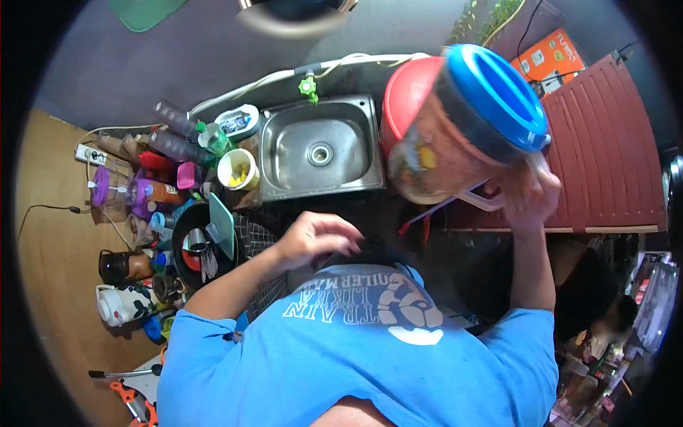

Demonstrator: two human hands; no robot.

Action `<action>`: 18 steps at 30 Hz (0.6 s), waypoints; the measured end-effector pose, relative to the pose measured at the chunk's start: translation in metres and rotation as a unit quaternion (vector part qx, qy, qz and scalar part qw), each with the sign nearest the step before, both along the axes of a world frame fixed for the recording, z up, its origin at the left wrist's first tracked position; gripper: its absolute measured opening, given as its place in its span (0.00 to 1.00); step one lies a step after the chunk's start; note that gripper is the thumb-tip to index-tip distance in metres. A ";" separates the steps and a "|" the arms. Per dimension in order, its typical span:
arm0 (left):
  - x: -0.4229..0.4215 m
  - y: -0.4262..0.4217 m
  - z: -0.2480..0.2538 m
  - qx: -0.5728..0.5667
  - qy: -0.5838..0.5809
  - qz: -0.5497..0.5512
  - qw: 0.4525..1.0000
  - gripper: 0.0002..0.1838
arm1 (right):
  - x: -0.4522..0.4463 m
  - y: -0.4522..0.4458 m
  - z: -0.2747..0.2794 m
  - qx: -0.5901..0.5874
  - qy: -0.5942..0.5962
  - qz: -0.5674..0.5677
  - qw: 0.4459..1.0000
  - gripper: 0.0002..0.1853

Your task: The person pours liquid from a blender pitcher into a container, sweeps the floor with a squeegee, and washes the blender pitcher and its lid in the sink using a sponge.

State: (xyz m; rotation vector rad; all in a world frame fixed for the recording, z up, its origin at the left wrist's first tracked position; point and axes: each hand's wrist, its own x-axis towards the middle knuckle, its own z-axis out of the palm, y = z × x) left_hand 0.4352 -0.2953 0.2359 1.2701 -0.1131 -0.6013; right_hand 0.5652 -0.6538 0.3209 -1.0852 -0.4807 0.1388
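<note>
A large clear plastic pitcher (448, 156) with a blue lid (498, 96) and a fruit print on its side is just right of the sink. My right hand (530, 192) is closed on the pitcher's handle; some of the fingers are hidden behind the wrist and knuckles. A pink-red plastic container (405, 96) shows partly behind the pitcher. My left hand (320, 238) hovers in front of my chest, below the sink's front edge, with loosely bent fingers apart and nothing visible in it.
The steel sink (273, 153) sits mid-view under a green-handled tap (308, 87). Left of it stand bottles, a white tub (231, 171) and a dark basin (186, 222) with dishes. A red-brown ridged surface (605, 142) and an orange box (551, 60) lie right.
</note>
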 end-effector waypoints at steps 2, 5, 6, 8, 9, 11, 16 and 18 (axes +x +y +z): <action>-0.006 0.023 -0.037 0.068 0.028 0.084 0.994 0.11 | -0.028 -0.034 -0.010 -0.032 -0.039 -0.024 0.998 0.19; 0.000 0.040 -0.072 0.075 0.154 0.171 0.970 0.10 | -0.069 -0.081 -0.023 -0.058 -0.043 -0.075 0.995 0.19; 0.008 0.039 -0.081 0.080 0.175 0.186 0.963 0.09 | -0.079 -0.100 -0.031 -0.066 -0.049 -0.083 0.993 0.19; 0.029 0.029 -0.100 0.096 0.154 0.201 0.963 0.10 | -0.100 -0.130 -0.045 -0.063 -0.040 -0.103 0.992 0.20; 0.043 0.020 -0.104 0.091 0.154 0.208 0.962 0.10 | -0.109 -0.143 -0.052 -0.059 -0.038 -0.118 0.991 0.20; 0.070 -0.005 -0.108 0.076 0.149 0.226 0.960 0.10 | -0.126 -0.156 -0.062 -0.059 -0.008 -0.185 0.981 0.20; 0.161 -0.118 -0.092 0.107 0.021 0.207 0.972 0.11 | -0.178 -0.292 -0.157 -0.369 -0.058 -0.282 0.884 0.26; 0.194 -0.191 -0.086 0.060 -0.054 0.162 0.984 0.12 | -0.185 -0.323 -0.173 -0.363 -0.012 -0.233 0.902 0.31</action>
